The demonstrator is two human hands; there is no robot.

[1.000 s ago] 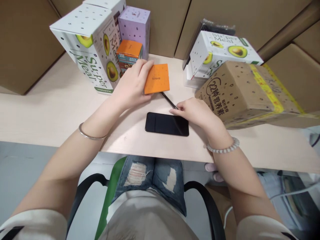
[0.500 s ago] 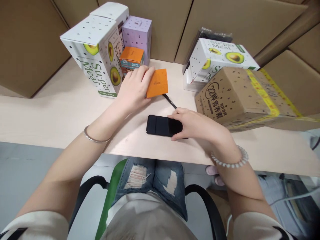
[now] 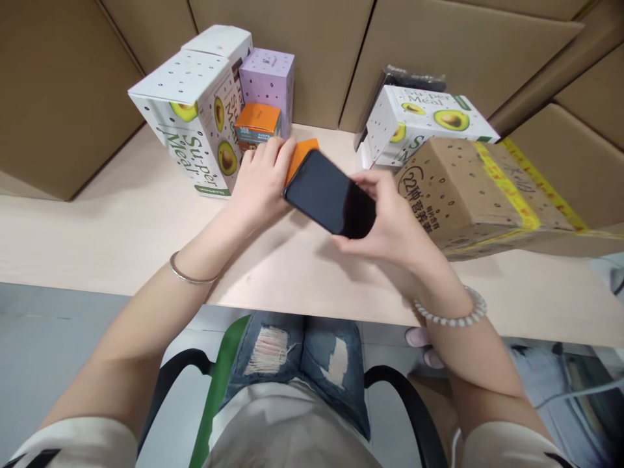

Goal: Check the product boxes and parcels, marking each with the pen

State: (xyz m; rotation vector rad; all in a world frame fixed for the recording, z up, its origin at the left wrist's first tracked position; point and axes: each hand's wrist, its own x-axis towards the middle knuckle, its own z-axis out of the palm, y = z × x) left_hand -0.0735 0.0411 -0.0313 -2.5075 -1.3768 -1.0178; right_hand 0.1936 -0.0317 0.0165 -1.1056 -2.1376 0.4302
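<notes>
A black smartphone [image 3: 331, 198] is in my right hand [image 3: 390, 221], gripped by its right end, thumb along the near edge and fingers at the far edge. It is tilted, raised off the table, screen facing up. My left hand [image 3: 263, 172] rests on the left side of a small orange box [image 3: 303, 153], fingers closed over its edge. The phone covers much of that box. Just behind my left hand stands another orange box [image 3: 258, 119] with a blue-grey side, beside a purple box [image 3: 268, 78].
White avocado-print cartons [image 3: 199, 123] stand at the left on the pale table [image 3: 273, 273]. To the right lie another white avocado carton [image 3: 429, 117] and a brown taped carton [image 3: 468, 188]. Cardboard panels [image 3: 283, 39] wall the back; a chair armrest [image 3: 404, 396] is below.
My right hand has picked the phone up from the table and moved it up and left, over the small orange box. My left hand stays at that box. The dark pen is now hidden.
</notes>
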